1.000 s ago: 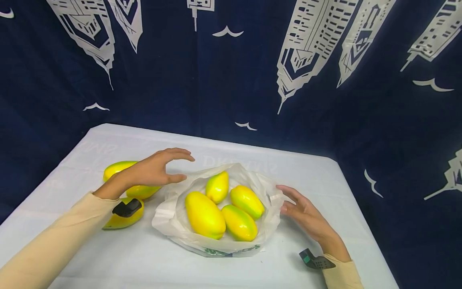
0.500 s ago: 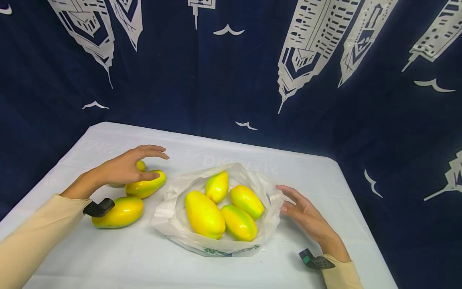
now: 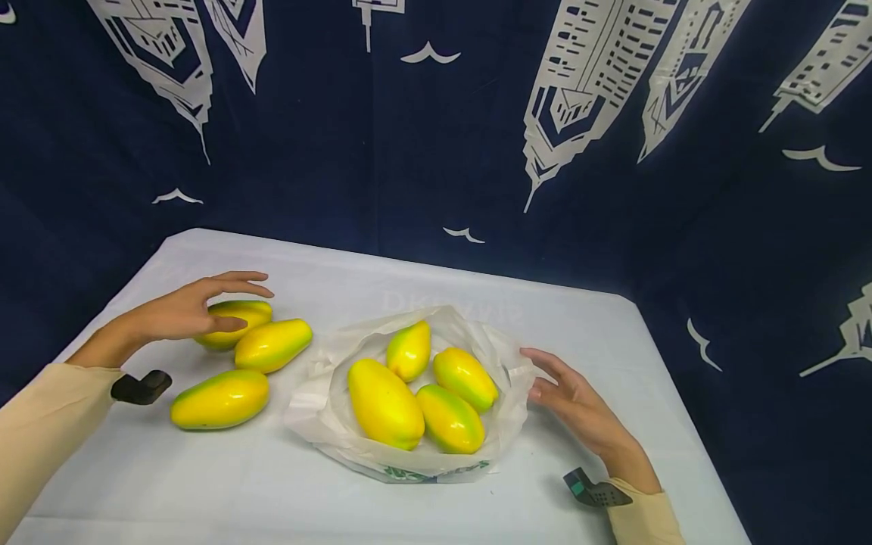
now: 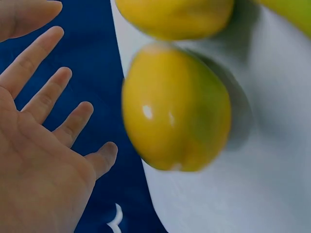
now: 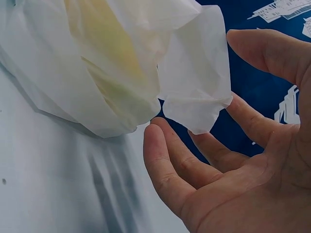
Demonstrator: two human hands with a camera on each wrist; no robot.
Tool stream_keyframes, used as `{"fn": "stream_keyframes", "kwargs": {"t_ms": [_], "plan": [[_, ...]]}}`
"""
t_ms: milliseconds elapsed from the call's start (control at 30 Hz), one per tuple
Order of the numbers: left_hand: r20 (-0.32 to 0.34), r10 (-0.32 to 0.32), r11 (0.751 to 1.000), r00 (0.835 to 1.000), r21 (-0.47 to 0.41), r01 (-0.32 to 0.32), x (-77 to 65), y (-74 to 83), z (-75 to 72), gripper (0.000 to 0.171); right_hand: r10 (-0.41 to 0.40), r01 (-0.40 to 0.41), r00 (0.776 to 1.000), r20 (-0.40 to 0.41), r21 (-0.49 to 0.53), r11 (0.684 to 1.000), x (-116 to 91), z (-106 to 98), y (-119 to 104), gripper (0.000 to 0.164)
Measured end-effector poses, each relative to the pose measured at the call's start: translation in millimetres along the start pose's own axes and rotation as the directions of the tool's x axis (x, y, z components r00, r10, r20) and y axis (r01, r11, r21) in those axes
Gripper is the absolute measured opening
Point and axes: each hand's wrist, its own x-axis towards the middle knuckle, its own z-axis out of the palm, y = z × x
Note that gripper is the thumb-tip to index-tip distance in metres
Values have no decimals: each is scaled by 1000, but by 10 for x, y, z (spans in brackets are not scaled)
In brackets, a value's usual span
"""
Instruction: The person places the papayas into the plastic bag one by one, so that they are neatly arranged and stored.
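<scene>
My left hand (image 3: 179, 310) hovers over the farthest of three loose yellow-green mangoes (image 3: 255, 313), fingers spread and holding nothing. In the left wrist view that mango (image 4: 175, 109) lies beside the hand's outstretched fingers, apart from them. A white plastic bag (image 3: 315, 412) stands with its mouth spread wide, and several mangoes (image 3: 384, 405) lie inside. At the bag's right rim is my right hand (image 3: 582, 416). The right wrist view shows its relaxed fingertips and thumb touching the loose edge of the bag (image 5: 194, 68), without a firm pinch.
Two more loose mangoes, a middle one (image 3: 272, 346) and a nearer one (image 3: 221, 401), lie left of the bag. Everything rests on a white-covered table (image 3: 402, 515). Behind it hangs a dark blue cloth (image 3: 443, 151) with white building prints.
My left hand has moved left, away from the bag's rim to above the loose mangoes, uncovering the middle and near ones. My right hand and the bag have stayed put.
</scene>
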Motion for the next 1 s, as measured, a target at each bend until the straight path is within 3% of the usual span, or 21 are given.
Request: {"fn": "stream_keyframes", "kwargs": {"t_ms": [467,700,1000], "plan": [[35,-151,984,988,-94,154,-59,-344,-45,46,8,-8,1000,1,9,1000,-1,-6,14,59],[33,-170,979,985,-109,173,-72,-477,-2,49,9,-9,1000,-3,2,1000,-1,-4,5,59],[28,-201,973,979,-106,203,-86,-513,37,53,1,-1,1000,8,10,1000,0,-16,18,59]]}}
